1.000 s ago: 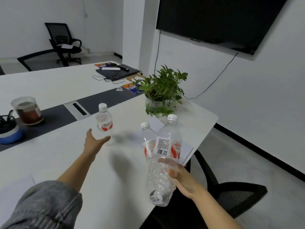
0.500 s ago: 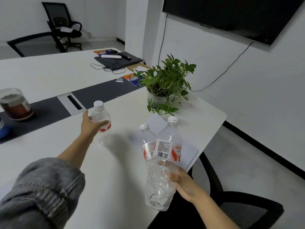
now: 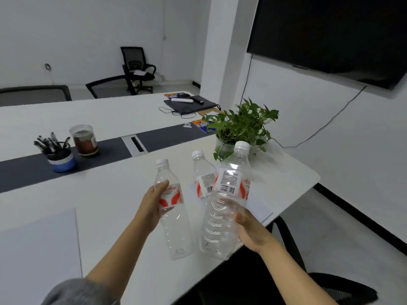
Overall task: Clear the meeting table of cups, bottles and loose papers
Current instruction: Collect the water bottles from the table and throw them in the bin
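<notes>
Bottle-gathering step: left hand [image 3: 152, 205] fingers curl round 1 bottle [image 3: 174, 219] above the table [image 3: 110, 194], right hand [image 3: 248, 230] clasps 2 bottles [image 3: 222, 216] beside it; next, probably, carry them off, then collect papers [image 3: 39, 249].

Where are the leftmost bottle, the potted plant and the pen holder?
leftmost bottle [image 3: 176, 234]: head view, on its clear lower body.
potted plant [image 3: 242, 122]: head view, on its leaves.
pen holder [image 3: 63, 165]: head view, on its blue band.
</notes>
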Demonstrator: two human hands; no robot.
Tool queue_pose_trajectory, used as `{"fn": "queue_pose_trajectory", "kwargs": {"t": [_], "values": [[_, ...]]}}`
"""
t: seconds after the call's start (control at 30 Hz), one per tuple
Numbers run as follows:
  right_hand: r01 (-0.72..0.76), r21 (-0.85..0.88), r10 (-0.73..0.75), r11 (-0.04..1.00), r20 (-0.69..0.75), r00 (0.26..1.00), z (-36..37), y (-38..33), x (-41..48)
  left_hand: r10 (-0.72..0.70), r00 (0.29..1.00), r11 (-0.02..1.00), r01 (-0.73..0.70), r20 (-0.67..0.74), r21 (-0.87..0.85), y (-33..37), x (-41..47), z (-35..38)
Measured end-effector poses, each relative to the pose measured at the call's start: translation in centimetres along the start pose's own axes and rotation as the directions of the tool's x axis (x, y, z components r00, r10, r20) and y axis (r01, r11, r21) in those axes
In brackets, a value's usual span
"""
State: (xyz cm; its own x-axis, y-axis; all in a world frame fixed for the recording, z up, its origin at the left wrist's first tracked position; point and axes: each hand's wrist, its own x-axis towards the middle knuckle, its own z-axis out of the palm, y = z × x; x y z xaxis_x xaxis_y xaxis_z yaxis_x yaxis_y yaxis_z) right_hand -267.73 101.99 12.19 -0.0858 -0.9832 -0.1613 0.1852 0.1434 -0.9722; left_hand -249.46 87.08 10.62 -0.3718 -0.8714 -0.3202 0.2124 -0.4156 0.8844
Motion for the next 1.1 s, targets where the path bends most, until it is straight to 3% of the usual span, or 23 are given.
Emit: {"fn": "queue_pose_trajectory", "kwargs": {"t": [0.23, 0.37, 0.5, 0.63, 0.83, 1.0, 1.1], "values": [[-0.014, -0.139, 0.053, 0.990, 0.282, 0.958, 4.2, 2.9, -4.0, 0.012, 0.995, 0.977, -0.031, -0.095, -0.209, -3.3, -11.3, -4.7], [-0.037, -0.169, 0.109, 0.985, 0.439, 0.892, 8.3, 5.9, -5.9, 0.039, 0.981, 0.952, -0.095, -0.192, -0.292, -5.0, -18.1, -8.0], [-0.064, -0.202, 0.178, 0.977, 0.616, 0.768, 15.4, 7.9, -7.6, 0.075, 0.913, 0.906, -0.230, -0.402, -0.355, -5.7, -26.5, -12.8], [-0.030, -0.244, 0.214, 0.969, 0.780, 0.588, 25.2, 9.4, -10.3, 0.126, 0.768, 0.847, -0.413, -0.627, -0.335, -5.9, -35.9, -19.4], [0.068, -0.297, 0.251, 0.953, 0.893, 0.374, 40.0, 12.6, -16.2, 0.132, 0.551, 0.757, -0.593, -0.824, -0.275, -7.1, -49.0, -28.7], [0.062, -0.274, 0.264, 0.960, 0.955, 0.139, 53.4, 15.1, -23.2, 0.076, 0.339, 0.761, -0.627, -0.938, -0.165, -7.7, -61.1, -37.0], [0.062, -0.276, 0.272, 0.959, 0.961, 0.056, 60.5, 16.4, -27.4, 0.075, 0.239, 0.771, -0.629, -0.968, -0.096, -7.9, -68.0, -41.7]]}}
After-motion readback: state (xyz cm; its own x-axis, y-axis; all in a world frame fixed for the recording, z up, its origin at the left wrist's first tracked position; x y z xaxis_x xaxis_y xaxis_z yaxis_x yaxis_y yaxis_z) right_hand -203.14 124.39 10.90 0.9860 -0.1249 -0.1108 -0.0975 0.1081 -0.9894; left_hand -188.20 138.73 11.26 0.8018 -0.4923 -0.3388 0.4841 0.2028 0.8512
